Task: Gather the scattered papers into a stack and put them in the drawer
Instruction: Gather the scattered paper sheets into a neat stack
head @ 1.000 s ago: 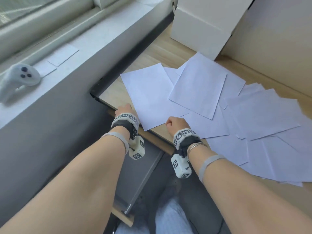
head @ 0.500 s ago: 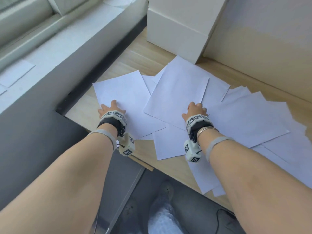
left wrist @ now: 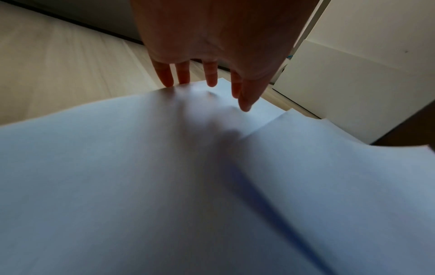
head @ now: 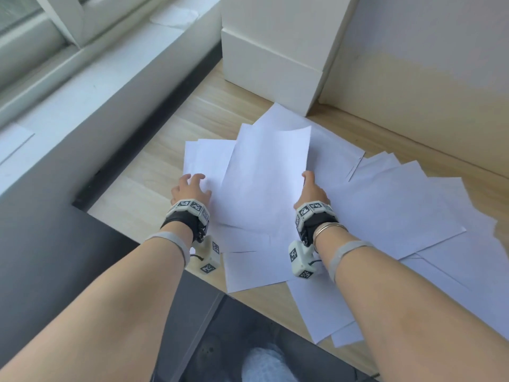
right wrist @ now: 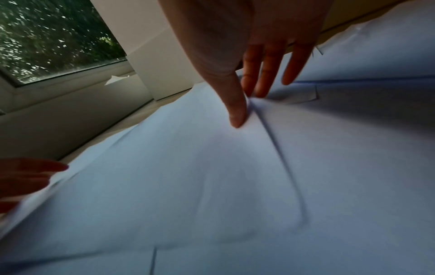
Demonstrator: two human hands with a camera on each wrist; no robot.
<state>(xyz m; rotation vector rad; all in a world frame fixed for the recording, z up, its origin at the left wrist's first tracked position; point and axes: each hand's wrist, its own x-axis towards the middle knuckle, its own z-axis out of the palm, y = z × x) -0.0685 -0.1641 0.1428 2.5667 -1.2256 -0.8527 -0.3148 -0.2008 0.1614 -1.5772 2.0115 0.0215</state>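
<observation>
Several white sheets of paper [head: 385, 205] lie fanned across the wooden desk [head: 154, 183]. The top sheet [head: 264, 183] is in the middle, its far right corner curling up. My right hand [head: 312, 188] pinches that sheet's right edge, thumb [right wrist: 236, 108] on top and fingers [right wrist: 259, 80] behind the edge. My left hand [head: 190, 188] rests with straight fingers [left wrist: 209, 74] on the left sheet [left wrist: 164, 186], which lies partly under the top one. It also shows at the left edge [right wrist: 23, 176] of the right wrist view. No drawer is visible.
A white box [head: 275, 51] stands at the back of the desk against a pale wall [head: 413, 64]. A white window sill [head: 96, 86] runs along the left, above a dark grey unit [head: 68, 257]. Some sheets overhang the desk's near edge [head: 330, 321].
The left sheet has slid right, partly under the top sheet. My right hand has moved to the top sheet's right edge and raised it. Both hands are further onto the desk.
</observation>
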